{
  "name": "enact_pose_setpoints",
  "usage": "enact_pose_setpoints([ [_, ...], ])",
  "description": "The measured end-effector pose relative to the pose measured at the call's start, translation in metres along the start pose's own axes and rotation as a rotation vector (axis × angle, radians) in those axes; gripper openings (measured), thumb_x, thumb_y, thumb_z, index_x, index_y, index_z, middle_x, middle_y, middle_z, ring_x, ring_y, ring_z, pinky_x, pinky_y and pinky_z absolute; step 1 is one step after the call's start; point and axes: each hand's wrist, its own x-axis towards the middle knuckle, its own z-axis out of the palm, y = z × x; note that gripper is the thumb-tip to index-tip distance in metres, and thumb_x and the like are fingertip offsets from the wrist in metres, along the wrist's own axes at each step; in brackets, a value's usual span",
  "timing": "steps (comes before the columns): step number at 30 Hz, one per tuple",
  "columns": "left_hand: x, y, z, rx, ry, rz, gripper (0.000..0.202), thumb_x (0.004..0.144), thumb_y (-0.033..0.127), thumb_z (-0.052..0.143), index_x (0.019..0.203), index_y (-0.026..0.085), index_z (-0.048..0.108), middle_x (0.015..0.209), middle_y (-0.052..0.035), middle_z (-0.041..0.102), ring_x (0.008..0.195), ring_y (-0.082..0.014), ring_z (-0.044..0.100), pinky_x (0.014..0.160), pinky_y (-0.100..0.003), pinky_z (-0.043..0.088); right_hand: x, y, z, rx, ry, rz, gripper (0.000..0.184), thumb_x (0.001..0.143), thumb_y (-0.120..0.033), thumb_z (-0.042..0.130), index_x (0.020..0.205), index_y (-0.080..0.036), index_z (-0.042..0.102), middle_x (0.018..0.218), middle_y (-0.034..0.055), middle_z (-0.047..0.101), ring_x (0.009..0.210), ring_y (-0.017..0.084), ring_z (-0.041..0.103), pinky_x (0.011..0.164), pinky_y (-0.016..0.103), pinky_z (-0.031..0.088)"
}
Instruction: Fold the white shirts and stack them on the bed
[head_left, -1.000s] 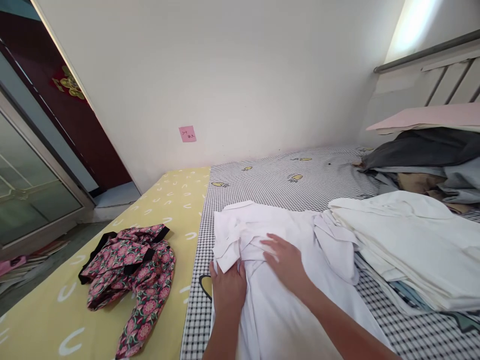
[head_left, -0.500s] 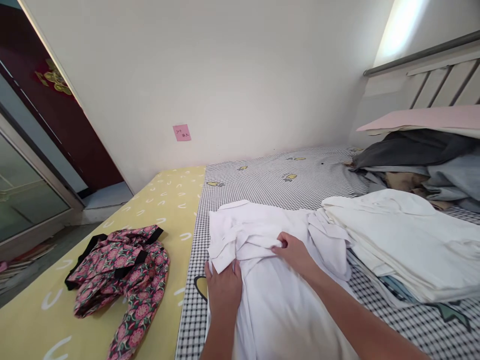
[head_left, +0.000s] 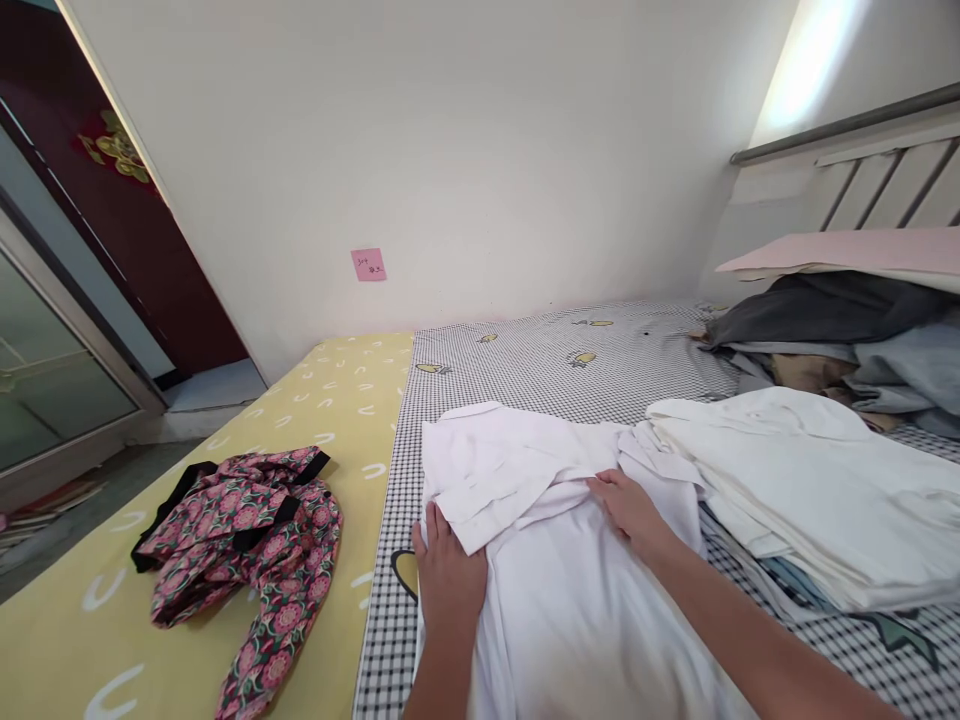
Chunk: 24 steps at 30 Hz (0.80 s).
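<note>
A white shirt (head_left: 570,610) lies spread on the checked bedsheet (head_left: 555,365) in front of me, its top part folded over. My left hand (head_left: 448,575) presses flat on the shirt's left side, fingers stretched out beside the folded sleeve. My right hand (head_left: 631,510) lies flat on the shirt's upper middle, fingers extended along the fold line. Neither hand grips the cloth.
A pink floral garment with black trim (head_left: 244,545) lies crumpled on the yellow sheet (head_left: 337,400) to the left. A stack of folded white clothes (head_left: 817,490) sits to the right, with grey and tan clothes (head_left: 840,320) behind. A wall with a pink note (head_left: 368,264) stands beyond.
My right hand has slid to the right along the fold, going from a pinch to flat. The bunched sleeve cloth is now smoothed. My left hand stayed in place.
</note>
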Motion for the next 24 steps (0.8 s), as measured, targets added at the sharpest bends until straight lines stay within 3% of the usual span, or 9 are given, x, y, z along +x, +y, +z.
enact_pose_setpoints([
  [2,0.0,0.0,0.002,-0.015,-0.023,-0.014,0.053,0.095,0.018,0.046,0.148,0.016,0.051,0.153,-0.0181,0.054,0.148,-0.0352,0.042,0.122,-0.061,0.032,-0.006,-0.001,-0.005,-0.08,-0.05,0.016,0.021,0.07,-0.023,0.071,0.086,-0.025,0.059,0.047,-0.0122,0.042,0.037,0.009,0.035,0.039,0.021,0.018],
  [4,0.0,-0.001,0.002,-0.029,-0.029,-0.01,0.054,0.096,0.019,0.045,0.149,0.017,0.05,0.154,-0.0171,0.053,0.149,-0.0351,0.041,0.123,-0.061,0.031,-0.012,-0.002,-0.007,-0.149,-0.06,-0.017,0.038,0.066,-0.017,0.071,0.102,-0.026,0.061,0.059,-0.0102,0.051,0.043,0.01,0.047,0.039,0.019,0.027],
  [8,0.001,-0.001,0.003,-0.039,-0.036,0.002,0.053,0.096,0.017,0.041,0.149,0.014,0.05,0.154,-0.0172,0.053,0.149,-0.0356,0.041,0.122,-0.061,0.031,-0.016,-0.001,-0.005,-0.112,0.1,-0.079,0.074,0.062,-0.02,0.077,0.132,-0.031,0.053,0.085,-0.0064,0.058,0.052,0.01,0.056,0.041,0.02,0.039],
  [10,0.001,-0.002,0.005,-0.046,-0.025,-0.006,0.054,0.096,0.017,0.042,0.148,0.013,0.05,0.154,-0.0177,0.052,0.148,-0.0354,0.042,0.122,-0.061,0.031,-0.012,0.0,-0.003,-0.097,0.12,-0.062,0.068,0.062,-0.025,0.078,0.127,-0.028,0.057,0.083,-0.0052,0.058,0.051,0.011,0.054,0.039,0.021,0.036],
  [14,-0.001,-0.004,0.015,-0.065,0.05,-0.02,0.053,0.096,0.019,0.044,0.148,0.011,0.051,0.152,-0.0199,0.055,0.147,-0.0339,0.044,0.123,-0.059,0.03,0.0,-0.001,0.011,-0.116,0.05,-0.087,0.023,0.065,-0.029,0.069,0.086,-0.021,0.064,0.068,-0.002,0.06,0.055,0.016,0.059,0.042,0.023,0.035],
  [16,-0.001,-0.006,0.018,-0.079,0.11,-0.031,0.056,0.097,0.019,0.043,0.151,0.008,0.044,0.151,-0.0217,0.055,0.145,-0.0332,0.047,0.122,-0.058,0.032,0.004,-0.006,0.027,-0.081,0.082,-0.161,0.017,0.07,-0.032,0.065,0.084,-0.022,0.063,0.077,0.0012,0.067,0.07,0.019,0.066,0.054,0.026,0.045],
  [19,0.0,-0.008,0.017,-0.105,0.182,-0.048,0.066,0.098,0.017,0.04,0.16,0.008,0.022,0.154,-0.0219,0.052,0.142,-0.0306,0.05,0.118,-0.053,0.038,0.003,-0.017,0.06,-0.043,0.129,-0.323,0.025,0.079,-0.037,0.058,0.098,-0.024,0.065,0.101,0.0047,0.073,0.092,0.022,0.068,0.08,0.033,0.052],
  [21,0.001,-0.009,0.014,-0.106,0.192,-0.049,0.07,0.098,0.014,0.038,0.162,0.01,0.01,0.157,-0.0212,0.049,0.142,-0.0285,0.05,0.115,-0.05,0.041,-0.002,-0.022,0.084,-0.117,0.047,-0.488,0.037,0.081,-0.034,0.055,0.115,-0.024,0.065,0.121,0.0069,0.072,0.108,0.025,0.066,0.095,0.04,0.051],
  [24,0.003,-0.011,0.01,-0.075,0.15,-0.038,0.07,0.097,0.011,0.037,0.163,0.014,0.013,0.154,-0.0197,0.052,0.141,-0.0263,0.051,0.115,-0.048,0.042,-0.014,-0.02,0.11,-0.378,-0.194,-0.691,0.071,0.073,-0.018,0.054,0.143,-0.028,0.052,0.147,0.0063,0.06,0.132,0.027,0.056,0.112,0.051,0.04],
])
